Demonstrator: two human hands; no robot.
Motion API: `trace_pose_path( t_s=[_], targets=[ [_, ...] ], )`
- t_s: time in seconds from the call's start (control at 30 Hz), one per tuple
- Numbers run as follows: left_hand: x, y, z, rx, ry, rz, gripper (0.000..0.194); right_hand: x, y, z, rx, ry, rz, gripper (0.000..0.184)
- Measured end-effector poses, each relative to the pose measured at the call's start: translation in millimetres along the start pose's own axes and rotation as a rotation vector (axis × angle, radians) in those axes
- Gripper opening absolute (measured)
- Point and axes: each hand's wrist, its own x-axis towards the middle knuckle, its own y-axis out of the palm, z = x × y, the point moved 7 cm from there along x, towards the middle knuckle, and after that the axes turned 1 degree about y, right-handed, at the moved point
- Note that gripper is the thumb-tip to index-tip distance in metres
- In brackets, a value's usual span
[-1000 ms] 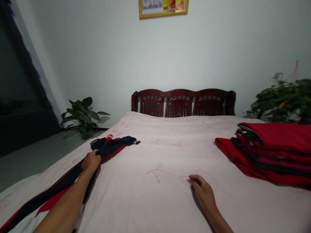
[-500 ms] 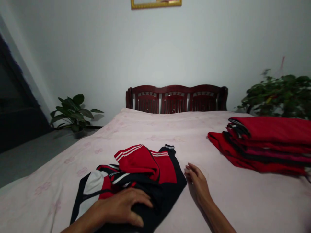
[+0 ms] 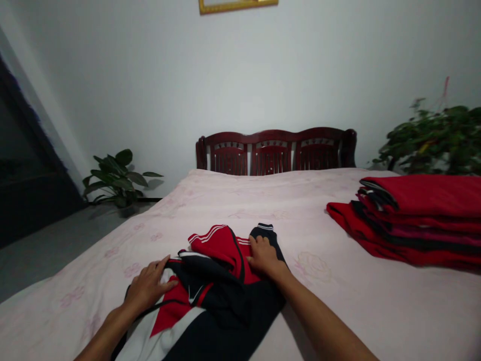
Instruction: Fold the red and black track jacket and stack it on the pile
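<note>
Jacket (image 3: 225,321), btm ctr of frame, is touched by L hand (image 3: 148,285) (spread) & R hand (image 3: 266,256) (half-curled, pinch can't be told), prob. so it's steadied; pile (image 3: 436,198) is kept apart, mid R.

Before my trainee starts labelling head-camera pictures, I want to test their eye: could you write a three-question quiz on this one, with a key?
1. True or false: the left hand and the right hand both touch the garment.
2. Where does the stack of folded clothes lie?
A) Left of the garment
B) Under the left hand
C) On the bed, right of the garment
3. Fill the gap: the dark cuff just beyond the right hand has ____ stripes.
Key: 1 true; 2 C; 3 white.
</note>
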Motion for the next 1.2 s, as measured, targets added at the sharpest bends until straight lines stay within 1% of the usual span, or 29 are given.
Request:
trace_pose_path(
  t_s=[0.1,0.17,0.23,0.3,0.33,0.37,0.4,0.43,0.5,0.53,0.57,0.6,0.63,0.7,0.77,0.83,0.93,1.03,1.13,1.2],
  targets=[
    [1.0,-7.7,-7.0,-0.190,0.032,-0.002,0.064,-0.1,-1.0,-1.5,-0.015,-0.008,0.008,0.038],
    [2.8,-19.9,-9.1,-0.312,0.044,-0.017,0.048,-5.3,-11.4,-15.0,-0.032,-0.001,0.005,0.027],
    [6.0,-35.6,-3.0,-0.375,0.010,-0.096,0.038,-18.4,-30.0,-42.5,-0.054,0.044,-0.025,0.026],
    [9.2,-46.0,7.8,-0.401,-0.050,-0.188,0.035,-42.8,-51.3,-83.9,-0.083,0.130,-0.077,0.028],
    [10.8,-45.8,12.6,-0.410,-0.078,-0.204,0.035,-59.2,-60.9,-107.8,-0.103,0.181,-0.112,0.028],
    [12.4,-41.6,16.1,-0.421,-0.103,-0.194,0.037,-78.3,-69.5,-134.3,-0.133,0.262,-0.156,0.027],
    [14.1,-33.5,17.7,-0.438,-0.120,-0.153,0.040,-98.5,-73.6,-160.8,-0.163,0.349,-0.161,0.026],
    [15.6,-22.9,17.0,-0.456,-0.124,-0.092,0.044,-118.3,-73.5,-184.8,-0.190,0.421,-0.131,0.027],
    [17.5,-2.2,11.4,-0.477,-0.108,0.029,0.050,-153.1,-64.6,-223.5,-0.200,0.536,0.012,0.024],
    [18.1,4.9,8.0,-0.477,-0.093,0.066,0.051,-165.5,-61.1,-235.3,-0.209,0.560,0.068,0.023],
    [18.5,9.2,5.1,-0.471,-0.079,0.090,0.052,-173.1,-60.5,-241.8,-0.226,0.560,0.093,0.024],
    [18.8,11.5,3.4,-0.463,-0.073,0.111,0.053,-175.3,-63.3,-243.0,-0.252,0.537,0.084,0.025],
    [18.6,12.1,2.7,-0.456,-0.077,0.135,0.053,-172.1,-68.7,-239.2,-0.277,0.490,0.048,0.027],
    [16.1,11.1,2.2,-0.455,-0.084,0.208,0.053,-152.8,-82.1,-220.9,-0.278,0.360,-0.048,0.033],
    [9.9,7.6,1.1,-0.441,-0.077,0.272,0.053,-121.8,-90.9,-195.9,-0.220,0.223,-0.097,0.036],
    [0.7,3.5,-1.9,-0.384,-0.051,0.292,0.052,-84.7,-92.9,-171.1,-0.168,0.114,-0.107,0.040],
    [-15.4,0.7,-7.5,-0.283,-0.037,0.240,0.043,-27.9,-87.4,-143.1,-0.140,0.016,-0.135,0.048],
    [-28.8,1.0,-15.4,-0.331,-0.014,0.151,0.039,20.7,-78.0,-132.8,-0.134,0.018,-0.187,0.055],
    [-37.3,-1.2,-23.8,-0.440,0.042,0.079,0.043,54.2,-66.1,-131.7,-0.141,0.036,-0.203,0.064],
    [-41.1,-5.8,-26.8,-0.492,0.055,0.040,0.046,66.9,-56.1,-130.9,-0.142,0.024,-0.190,0.069]
  ],
)
